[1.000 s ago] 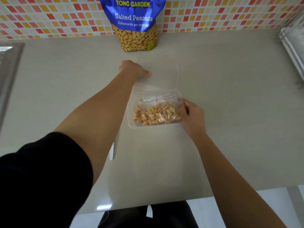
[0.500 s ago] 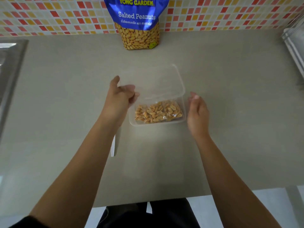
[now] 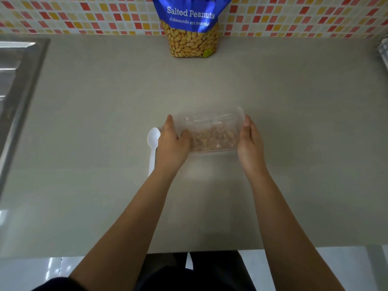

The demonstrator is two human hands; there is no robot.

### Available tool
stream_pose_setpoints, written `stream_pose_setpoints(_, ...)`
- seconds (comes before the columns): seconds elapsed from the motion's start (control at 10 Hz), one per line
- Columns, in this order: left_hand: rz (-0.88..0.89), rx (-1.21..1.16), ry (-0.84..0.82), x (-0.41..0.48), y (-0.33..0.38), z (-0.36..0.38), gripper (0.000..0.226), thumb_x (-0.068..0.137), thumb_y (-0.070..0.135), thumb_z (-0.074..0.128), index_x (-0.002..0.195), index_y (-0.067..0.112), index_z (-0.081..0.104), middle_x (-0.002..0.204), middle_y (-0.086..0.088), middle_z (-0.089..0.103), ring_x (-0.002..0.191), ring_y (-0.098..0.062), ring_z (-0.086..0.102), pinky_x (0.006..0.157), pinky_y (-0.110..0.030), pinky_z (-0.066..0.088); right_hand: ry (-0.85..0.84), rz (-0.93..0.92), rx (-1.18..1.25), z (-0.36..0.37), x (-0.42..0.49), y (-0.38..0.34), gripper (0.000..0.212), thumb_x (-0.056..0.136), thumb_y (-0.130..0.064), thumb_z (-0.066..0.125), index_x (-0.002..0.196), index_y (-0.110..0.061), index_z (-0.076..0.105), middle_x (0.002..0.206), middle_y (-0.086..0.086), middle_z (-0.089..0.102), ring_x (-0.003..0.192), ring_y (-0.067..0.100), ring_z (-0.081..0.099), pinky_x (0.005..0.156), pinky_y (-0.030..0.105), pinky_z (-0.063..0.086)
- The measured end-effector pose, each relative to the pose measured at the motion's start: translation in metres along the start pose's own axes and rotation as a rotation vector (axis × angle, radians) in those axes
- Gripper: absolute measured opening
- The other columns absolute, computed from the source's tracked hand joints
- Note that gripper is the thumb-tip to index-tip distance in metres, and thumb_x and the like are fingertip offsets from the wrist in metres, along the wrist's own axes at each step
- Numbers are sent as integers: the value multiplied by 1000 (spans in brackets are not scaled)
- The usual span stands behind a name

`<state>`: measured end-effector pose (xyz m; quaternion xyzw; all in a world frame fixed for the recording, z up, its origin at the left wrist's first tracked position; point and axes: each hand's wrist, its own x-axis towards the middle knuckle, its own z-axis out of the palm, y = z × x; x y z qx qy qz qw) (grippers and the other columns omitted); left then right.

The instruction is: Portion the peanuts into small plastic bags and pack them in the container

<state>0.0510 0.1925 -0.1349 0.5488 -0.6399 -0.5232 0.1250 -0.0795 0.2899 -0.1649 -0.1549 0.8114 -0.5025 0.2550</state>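
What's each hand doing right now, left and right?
Left hand: on the left end of the clear plastic container of bagged peanuts, thumb on top.
Right hand: open, flat against its right end.

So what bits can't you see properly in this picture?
Head view only:
- Peanut bag: its top is cut off by the picture's upper edge.
- Spoon: the handle end is hidden behind the left hand.
- Container: the peanuts inside look blurred, so whether the lid is fully shut is unclear.
- Right hand: whether it grips is unclear.
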Motion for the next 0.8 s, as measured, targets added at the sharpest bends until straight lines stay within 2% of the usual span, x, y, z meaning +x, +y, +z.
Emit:
stream_pose_setpoints(0.1, -1, 17, -17, 1, -7, 4, 62, 94, 19, 43, 149, 23, 14, 79, 28, 38, 68, 10, 42, 75, -16, 39, -2, 37, 36, 0, -1, 8, 44, 102, -29, 28, 143, -14, 37, 148, 1, 40, 136, 11, 36, 110, 17, 23)
stream_pose_setpoints(0.2, 37, 41, 1, 3, -11, 6, 62, 95, 16, 42, 150, 20, 13, 82, 21, 41, 62, 12, 36, 67, -17, 37, -1, 32, 80, 1, 2, 16, 41, 102, -23, 32, 142, -14, 37, 145, -1, 42, 131, 5, 38, 104, 12, 27)
stream_pose_setpoints(0.3, 54, 52, -1, 4, -12, 6, 62, 95, 14, 40, 150, 18, 12, 83, 20, 42, 62, 6, 41, 62, -16, 36, -15, 2, 89, 1, 2, 19, 42, 102, -20, 33, 144, -18, 33, 146, -4, 40, 131, 3, 37, 104, 9, 26)
stream_pose_setpoints(0.4, 117, 150, 3, 2, -14, 11, 60, 98, 13, 35, 150, 10, 5, 105, 5, 46, 89, -17, 49, 66, -20, 32, -2, -60, -2, 2, 0, 18, 44, 101, -16, 33, 145, -20, 31, 145, -4, 42, 126, -4, 38, 95, -6, 22)
stream_pose_setpoints(0.5, 238, 289, 82, 2, -20, 14, 56, 99, 12, 31, 147, 0, 6, 121, -15, 48, 106, -32, 45, 84, -28, 34, 24, -80, -87, 2, 0, 17, 45, 100, -13, 34, 145, -19, 32, 140, 2, 48, 110, -9, 44, 81, -12, 23)
stream_pose_setpoints(0.6, 331, 466, 174, 7, -27, 21, 57, 93, 14, 25, 141, -14, 16, 113, -28, 52, 100, -43, 45, 98, -47, 31, 51, -119, -184, 4, -2, 14, 47, 99, -9, 35, 146, -15, 29, 129, 14, 58, 107, 15, 57, 82, 4, 35)
stream_pose_setpoints(0.7, 357, 517, 190, 8, -27, 22, 60, 91, 17, 18, 140, -16, 18, 108, -28, 54, 96, -42, 47, 98, -47, 31, 71, -158, -245, 8, -1, 13, 49, 98, -8, 35, 146, -11, 27, 124, 20, 59, 107, 32, 59, 87, 21, 39)
stream_pose_setpoints(0.8, 342, 619, 181, 14, -34, 22, 73, 83, 30, 5, 142, -12, 16, 115, -25, 53, 101, -41, 48, 100, -44, 29, 68, -155, -356, 3, 1, 15, 48, 99, -11, 33, 146, -4, 25, 135, 23, 49, 121, 33, 49, 98, 25, 33)
